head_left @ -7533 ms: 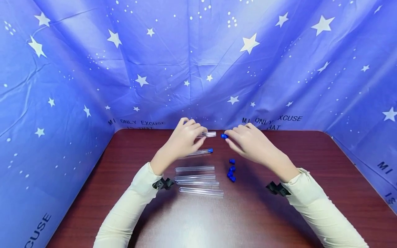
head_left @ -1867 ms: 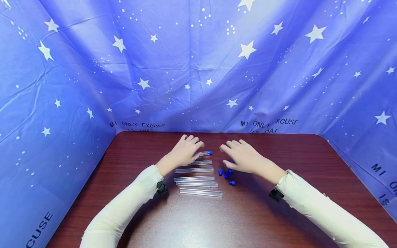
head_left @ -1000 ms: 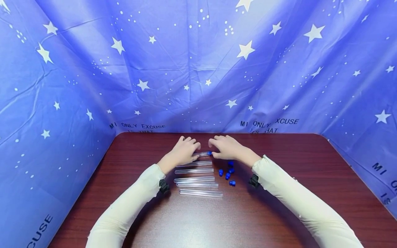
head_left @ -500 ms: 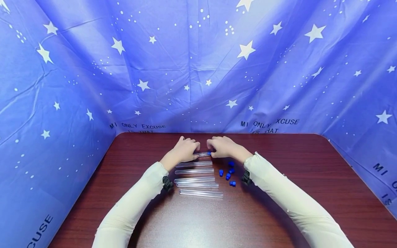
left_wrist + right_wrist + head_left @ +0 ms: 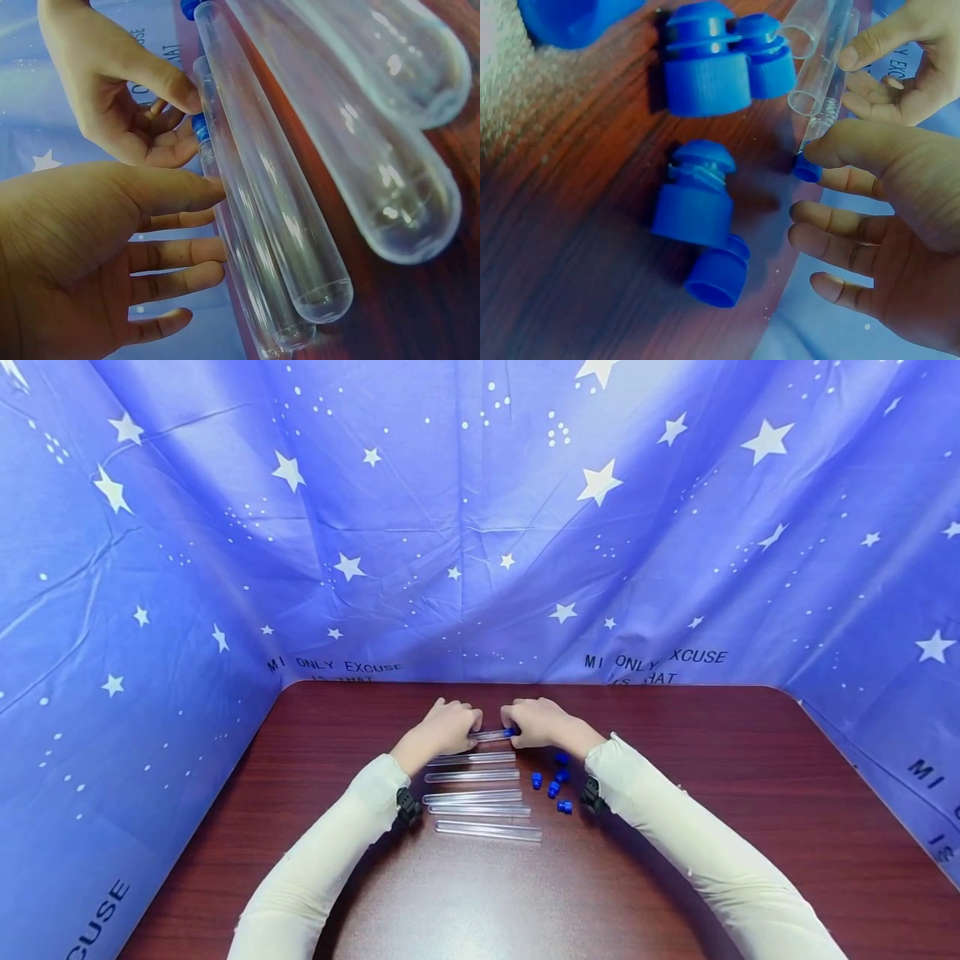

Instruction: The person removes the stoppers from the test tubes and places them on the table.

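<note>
Near the far edge of the table lies a clear test tube (image 5: 491, 737) with a blue stopper (image 5: 807, 166) in its right end. My left hand (image 5: 448, 728) pinches the tube's body between thumb and forefinger; the remaining fingers are spread in the left wrist view. At the other end my right hand (image 5: 542, 723) pinches the stopper with thumb and forefinger, as the right wrist view shows. Closer to me, several uncapped test tubes (image 5: 472, 777) lie side by side, rounded ends to the left. Loose blue stoppers (image 5: 707, 75) sit right of their open ends.
The dark red wooden table (image 5: 450, 893) has a glossy, reflective top. A blue cloth with white stars (image 5: 465, 527) hangs around its back and sides. Small black cameras (image 5: 407, 807) are strapped to both sleeved wrists.
Earlier my left hand held up a tube and my right hand a stopper; both have since been put down. My right hand has moved left onto the capped tube's stopper, and both hands now pinch that tube.
</note>
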`<state>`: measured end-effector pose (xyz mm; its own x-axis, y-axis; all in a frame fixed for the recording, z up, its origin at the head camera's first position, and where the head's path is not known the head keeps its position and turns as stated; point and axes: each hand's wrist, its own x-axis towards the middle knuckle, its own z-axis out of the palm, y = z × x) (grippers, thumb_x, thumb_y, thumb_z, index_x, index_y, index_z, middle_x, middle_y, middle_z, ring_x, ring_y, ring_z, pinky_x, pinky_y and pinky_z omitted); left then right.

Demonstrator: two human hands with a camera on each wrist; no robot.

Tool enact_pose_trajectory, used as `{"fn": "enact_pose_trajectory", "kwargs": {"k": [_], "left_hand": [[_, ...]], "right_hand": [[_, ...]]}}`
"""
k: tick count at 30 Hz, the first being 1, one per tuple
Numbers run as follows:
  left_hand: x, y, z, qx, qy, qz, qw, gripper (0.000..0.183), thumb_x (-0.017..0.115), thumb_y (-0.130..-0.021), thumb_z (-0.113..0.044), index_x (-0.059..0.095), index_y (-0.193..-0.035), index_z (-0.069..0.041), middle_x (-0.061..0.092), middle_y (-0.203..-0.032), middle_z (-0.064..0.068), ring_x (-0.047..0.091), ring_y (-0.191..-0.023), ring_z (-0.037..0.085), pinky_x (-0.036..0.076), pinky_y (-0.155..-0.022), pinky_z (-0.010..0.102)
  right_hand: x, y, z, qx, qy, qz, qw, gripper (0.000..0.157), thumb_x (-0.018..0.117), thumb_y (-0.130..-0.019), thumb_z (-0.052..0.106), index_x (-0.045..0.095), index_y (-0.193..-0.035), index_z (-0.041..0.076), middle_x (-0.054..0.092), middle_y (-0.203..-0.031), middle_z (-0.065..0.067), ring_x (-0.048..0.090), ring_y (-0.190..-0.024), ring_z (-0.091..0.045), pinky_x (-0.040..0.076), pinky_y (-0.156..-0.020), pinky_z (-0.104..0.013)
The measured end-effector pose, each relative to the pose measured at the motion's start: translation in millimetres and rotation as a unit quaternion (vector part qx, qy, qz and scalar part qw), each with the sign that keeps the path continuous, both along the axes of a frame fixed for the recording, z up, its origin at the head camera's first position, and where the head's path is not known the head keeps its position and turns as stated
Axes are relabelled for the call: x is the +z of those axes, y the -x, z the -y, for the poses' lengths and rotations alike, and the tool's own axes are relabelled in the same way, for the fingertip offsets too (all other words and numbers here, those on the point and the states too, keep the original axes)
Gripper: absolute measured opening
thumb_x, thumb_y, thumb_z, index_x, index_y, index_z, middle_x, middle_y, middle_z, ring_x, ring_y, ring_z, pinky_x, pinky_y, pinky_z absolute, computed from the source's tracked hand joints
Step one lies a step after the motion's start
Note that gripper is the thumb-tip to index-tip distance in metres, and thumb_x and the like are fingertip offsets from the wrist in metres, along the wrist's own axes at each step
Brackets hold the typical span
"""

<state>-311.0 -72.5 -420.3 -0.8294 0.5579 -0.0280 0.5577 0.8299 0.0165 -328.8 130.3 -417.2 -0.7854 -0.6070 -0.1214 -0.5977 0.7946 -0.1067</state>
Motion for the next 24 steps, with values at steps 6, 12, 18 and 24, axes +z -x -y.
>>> {"fn": "enact_pose_trajectory", "kwargs": {"k": [6,12,18,24], "left_hand": [[-4.0,2.0,-1.1,-0.002,0.006,0.001,1.0,0.015,0.076,-0.091,-0.025,0.068,-0.099,-0.015,0.07,-0.102,0.002,0.065,-0.101,0.026,0.045,-0.103,0.054],[-6.9,2.4,-2.6,-0.006,0.007,-0.005,0.9999,0.011,0.076,-0.091,-0.024,0.067,-0.092,-0.017,0.068,-0.096,0.001,0.065,-0.095,0.024,0.046,-0.096,0.05],[-5.0,0.9,-3.9,-0.009,0.003,-0.006,0.9999,0.012,0.075,-0.091,-0.022,0.064,-0.089,-0.017,0.067,-0.093,0.001,0.064,-0.092,0.023,0.046,-0.093,0.048],[0.6,0.3,-4.6,-0.011,-0.004,-0.013,0.9999,0.014,0.072,-0.093,-0.019,0.06,-0.088,-0.015,0.063,-0.088,0.0,0.061,-0.087,0.022,0.042,-0.082,0.04]], "right_hand": [[-2.6,-0.9,1.4,-0.008,-0.017,-0.012,1.0,0.014,0.074,-0.084,0.017,0.063,-0.093,0.016,0.058,-0.088,0.0,0.052,-0.079,-0.015,0.042,-0.072,-0.035],[-3.9,-1.0,2.1,-0.005,-0.018,-0.022,1.0,0.012,0.074,-0.083,0.017,0.064,-0.09,0.016,0.059,-0.087,0.0,0.053,-0.078,-0.016,0.042,-0.069,-0.034],[-1.6,-2.0,1.0,-0.004,-0.013,-0.021,1.0,0.012,0.074,-0.084,0.016,0.063,-0.088,0.016,0.057,-0.086,0.0,0.052,-0.077,-0.015,0.041,-0.069,-0.033],[7.4,-2.5,-3.2,-0.007,0.004,-0.019,1.0,0.011,0.074,-0.086,0.017,0.065,-0.092,0.014,0.059,-0.087,-0.001,0.055,-0.078,-0.016,0.045,-0.07,-0.034]]}}
